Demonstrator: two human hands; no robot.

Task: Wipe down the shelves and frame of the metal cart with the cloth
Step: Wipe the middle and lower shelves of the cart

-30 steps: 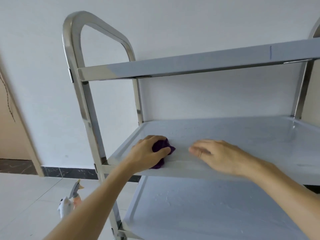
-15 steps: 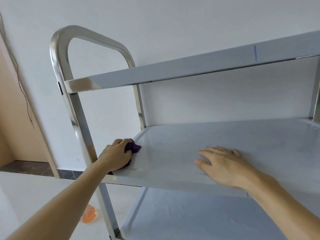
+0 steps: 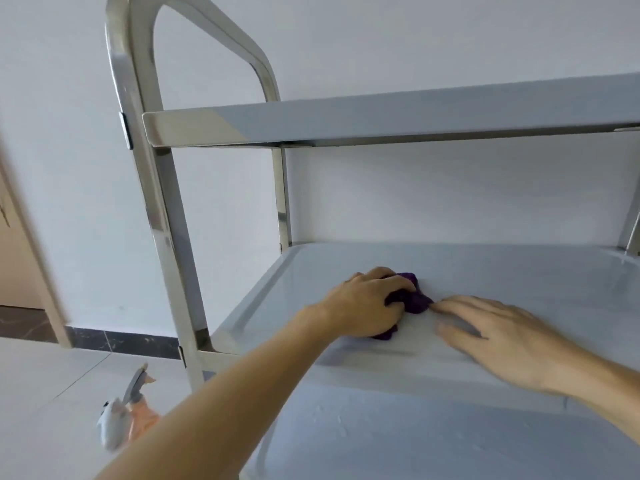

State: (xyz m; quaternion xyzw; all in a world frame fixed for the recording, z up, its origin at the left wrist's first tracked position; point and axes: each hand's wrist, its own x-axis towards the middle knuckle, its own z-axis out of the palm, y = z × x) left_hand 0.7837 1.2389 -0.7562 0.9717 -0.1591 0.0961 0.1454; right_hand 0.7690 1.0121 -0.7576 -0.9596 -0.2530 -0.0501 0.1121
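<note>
On the middle shelf (image 3: 485, 271), left hand (image 3: 367, 303) clutches a crumpled purple cloth (image 3: 414, 299).

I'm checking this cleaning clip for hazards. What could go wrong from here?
The left hand scrubs with the bunched purple cloth right beside the flat right hand, so they may collide. The right hand leans on the grey middle shelf, which could push the metal cart. The spray bottle on the tiled floor beside the frame post could be kicked.

spray bottle (image 3: 119, 419) lying on floor tiles (image 3: 45, 393) | white wall (image 3: 381, 39) | dark baseboard (image 3: 114, 338)
</note>
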